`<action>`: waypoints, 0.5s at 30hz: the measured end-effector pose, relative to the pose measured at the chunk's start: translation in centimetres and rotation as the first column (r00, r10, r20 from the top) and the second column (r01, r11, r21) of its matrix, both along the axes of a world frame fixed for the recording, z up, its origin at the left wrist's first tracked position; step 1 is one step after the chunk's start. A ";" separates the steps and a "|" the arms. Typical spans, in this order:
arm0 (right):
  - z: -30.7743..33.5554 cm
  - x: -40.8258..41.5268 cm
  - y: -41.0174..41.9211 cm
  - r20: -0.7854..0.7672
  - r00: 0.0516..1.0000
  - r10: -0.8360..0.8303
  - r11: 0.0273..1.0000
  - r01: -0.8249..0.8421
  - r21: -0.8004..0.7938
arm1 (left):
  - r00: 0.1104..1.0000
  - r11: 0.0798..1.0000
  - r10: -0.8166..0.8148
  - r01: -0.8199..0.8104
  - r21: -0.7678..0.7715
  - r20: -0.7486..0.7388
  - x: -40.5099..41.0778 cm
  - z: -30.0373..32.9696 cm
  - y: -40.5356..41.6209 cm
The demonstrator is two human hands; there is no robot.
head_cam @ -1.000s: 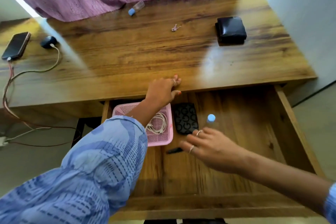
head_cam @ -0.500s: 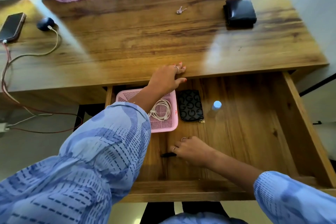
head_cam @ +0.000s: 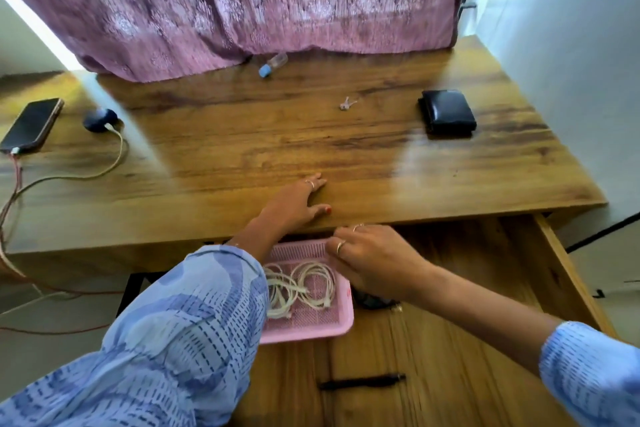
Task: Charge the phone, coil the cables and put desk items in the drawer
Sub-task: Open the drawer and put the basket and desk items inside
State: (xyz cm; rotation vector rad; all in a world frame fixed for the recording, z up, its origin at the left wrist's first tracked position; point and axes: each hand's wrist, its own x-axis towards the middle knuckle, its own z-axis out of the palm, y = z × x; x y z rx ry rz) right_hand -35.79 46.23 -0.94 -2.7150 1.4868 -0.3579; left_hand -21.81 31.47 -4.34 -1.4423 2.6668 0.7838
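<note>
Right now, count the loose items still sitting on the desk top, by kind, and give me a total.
Phone: 1
Dark round charger puck: 1
Small bottle with blue cap: 1
Keys: 1 small bunch
Black wallet: 1
Total: 5 on the desk top

A home room: a wooden desk [head_cam: 311,149] against a pink curtain [head_cam: 259,0], wallet [head_cam: 447,112] and keys [head_cam: 347,103] lying about.

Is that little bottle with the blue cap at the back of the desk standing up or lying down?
Lying down. The bottle rests on its side on the desk by the pink curtain.
</note>
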 end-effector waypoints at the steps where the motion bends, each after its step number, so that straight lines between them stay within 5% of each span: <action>1: 0.3 -0.5 -1.7 0.011 0.999 -0.046 0.999 0.046 -0.001 | 1.000 1.000 -0.002 0.002 0.005 0.015 0.1 -0.2 -0.4; 5: -0.9 -3.1 -10.0 0.083 0.950 -0.301 0.953 0.297 0.059 | 0.997 1.000 -0.019 0.021 -0.022 0.078 -0.7 -0.7 -3.1; 9: -3.4 -5.1 -17.1 0.078 0.775 -0.627 0.745 0.568 0.351 | 0.991 0.999 -0.030 0.035 -0.036 0.132 -1.5 -1.9 -5.1; 12: -3.8 -5.6 -21.6 0.121 0.676 -0.727 0.627 0.580 0.520 | 0.988 0.995 -0.054 0.065 -0.075 0.142 -1.5 -2.9 -5.8; 15: -3.9 -6.3 -25.7 0.179 0.655 -0.734 0.626 0.551 0.552 | 0.985 0.996 -0.080 0.086 -0.032 0.154 -1.8 -2.8 -6.6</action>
